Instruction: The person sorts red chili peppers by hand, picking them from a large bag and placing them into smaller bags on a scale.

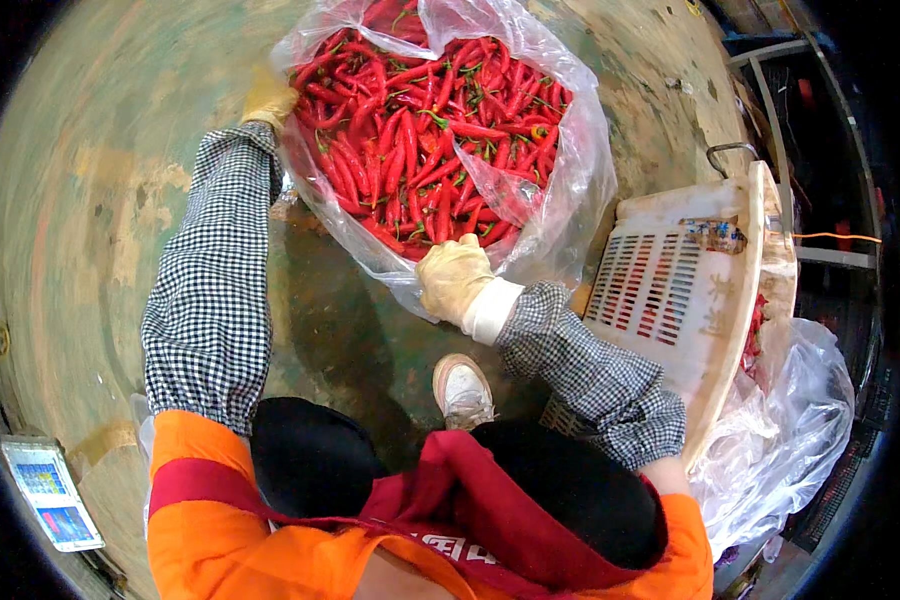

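A large clear plastic bag [586, 157] stands on the floor in front of me, its mouth spread wide. It is full of red chili peppers [412, 150], several with green stems. My right hand [454, 277], in a pale yellow glove with a white cuff, is closed on the bag's near rim. At the bag's left edge is my left hand [270, 101], gloved in the same yellow. Motion blurs it, and its fingers cannot be made out. Part of the bag's far rim is folded inward over the peppers.
To the right, a white slotted plastic crate [645, 277] stands tilted, with a metal handle. Behind it lies more clear plastic [780, 435] beside some red peppers [754, 337]. A scale-like device with a display [52, 495] sits at lower left. My white shoe [465, 390] is near the bag.
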A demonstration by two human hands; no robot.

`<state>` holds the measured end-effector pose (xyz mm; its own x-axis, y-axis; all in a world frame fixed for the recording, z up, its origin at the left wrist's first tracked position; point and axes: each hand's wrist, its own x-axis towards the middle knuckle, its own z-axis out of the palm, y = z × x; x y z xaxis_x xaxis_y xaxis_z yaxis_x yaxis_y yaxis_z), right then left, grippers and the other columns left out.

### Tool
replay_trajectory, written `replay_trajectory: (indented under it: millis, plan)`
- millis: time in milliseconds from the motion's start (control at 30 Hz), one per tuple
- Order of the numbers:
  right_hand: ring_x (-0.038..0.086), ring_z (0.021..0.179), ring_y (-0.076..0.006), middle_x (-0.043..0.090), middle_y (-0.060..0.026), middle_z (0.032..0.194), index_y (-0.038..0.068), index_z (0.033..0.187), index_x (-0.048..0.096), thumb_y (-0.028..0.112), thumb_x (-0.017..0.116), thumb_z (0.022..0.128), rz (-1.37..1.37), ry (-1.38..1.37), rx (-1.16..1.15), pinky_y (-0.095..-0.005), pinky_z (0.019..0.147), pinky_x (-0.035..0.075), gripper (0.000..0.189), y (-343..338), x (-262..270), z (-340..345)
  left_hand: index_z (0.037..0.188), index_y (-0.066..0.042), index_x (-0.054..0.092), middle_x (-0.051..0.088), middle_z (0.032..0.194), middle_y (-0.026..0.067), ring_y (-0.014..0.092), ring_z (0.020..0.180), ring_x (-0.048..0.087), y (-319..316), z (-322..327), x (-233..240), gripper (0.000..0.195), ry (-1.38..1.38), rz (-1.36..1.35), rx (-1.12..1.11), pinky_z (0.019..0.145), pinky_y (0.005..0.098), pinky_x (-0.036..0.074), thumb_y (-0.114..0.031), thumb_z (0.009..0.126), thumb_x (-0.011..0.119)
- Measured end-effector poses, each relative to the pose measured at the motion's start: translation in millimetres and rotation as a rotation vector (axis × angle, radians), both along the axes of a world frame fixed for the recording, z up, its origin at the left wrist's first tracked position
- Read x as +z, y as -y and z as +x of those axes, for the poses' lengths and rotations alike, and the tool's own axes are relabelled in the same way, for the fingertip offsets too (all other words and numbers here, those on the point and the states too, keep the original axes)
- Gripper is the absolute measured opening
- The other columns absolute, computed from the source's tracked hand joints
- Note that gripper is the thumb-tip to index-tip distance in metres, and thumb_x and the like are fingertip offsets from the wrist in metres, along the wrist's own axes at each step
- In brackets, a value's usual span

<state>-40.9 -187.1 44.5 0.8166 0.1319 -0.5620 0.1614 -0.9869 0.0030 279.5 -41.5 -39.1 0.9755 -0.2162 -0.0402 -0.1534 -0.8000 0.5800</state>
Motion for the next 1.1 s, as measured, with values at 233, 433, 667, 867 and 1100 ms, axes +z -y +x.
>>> replay_trajectory:
  millis: [233, 433, 667, 867, 1100]
  plan:
    - [0.065, 0.073, -0.0270, 0.065, -0.0116, 0.075, 0.008, 0.073, 0.067, 0.020, 0.058, 0.063, 0.048, -0.040, -0.123, -0.0404, 0.067, 0.041, 0.018, 32, 5, -44, 0.093, 0.001, 0.065, 0.065, 0.088, 0.0220, 0.034, 0.083, 0.064, 18, -29, 17, 0.044, -0.253, -0.050, 0.006, 0.071, 0.0398, 0.048, -0.035, 0.067, 0.069]
    - [0.064, 0.082, -0.0300, 0.066, -0.0128, 0.083, 0.013, 0.081, 0.068, 0.021, 0.055, 0.064, -0.128, -0.164, -0.326, -0.0468, 0.075, 0.045, 0.022, 64, 34, -87, 0.094, 0.003, 0.064, 0.065, 0.079, 0.0078, 0.017, 0.071, 0.058, -22, -109, 6, 0.026, -0.387, -0.631, -0.110, 0.065, 0.0334, 0.046, -0.013, 0.074, 0.065]
    - [0.065, 0.082, -0.0295, 0.067, -0.0146, 0.084, 0.008, 0.086, 0.069, 0.022, 0.061, 0.068, -0.478, -0.231, -0.478, -0.0417, 0.075, 0.047, 0.024, 126, 45, -126, 0.090, -0.001, 0.061, 0.062, 0.079, 0.0037, 0.013, 0.068, 0.058, -70, -285, 2, 0.017, -0.881, -0.863, -0.172, 0.062, 0.0261, 0.046, -0.007, 0.075, 0.067]
    - [0.050, 0.106, -0.0348, 0.054, -0.0154, 0.112, 0.021, 0.134, 0.040, 0.031, 0.062, 0.073, 0.020, -0.092, -0.306, -0.0450, 0.085, 0.044, 0.065, 68, 90, -64, 0.087, -0.001, 0.060, 0.061, 0.075, 0.0077, 0.016, 0.066, 0.061, -111, -253, 56, 0.026, -1.292, -0.291, -0.324, 0.059, 0.0267, 0.049, -0.026, 0.086, 0.061]
    - [0.053, 0.104, -0.0345, 0.055, -0.0169, 0.116, 0.010, 0.128, 0.048, 0.029, 0.061, 0.073, 0.036, -0.039, -0.057, -0.0419, 0.088, 0.044, 0.059, 58, 112, 42, 0.110, -0.009, 0.059, 0.055, 0.115, 0.0126, 0.025, 0.106, 0.052, -29, -244, 124, 0.029, -0.090, -0.287, -1.191, 0.088, 0.0392, 0.042, -0.022, 0.084, 0.057]
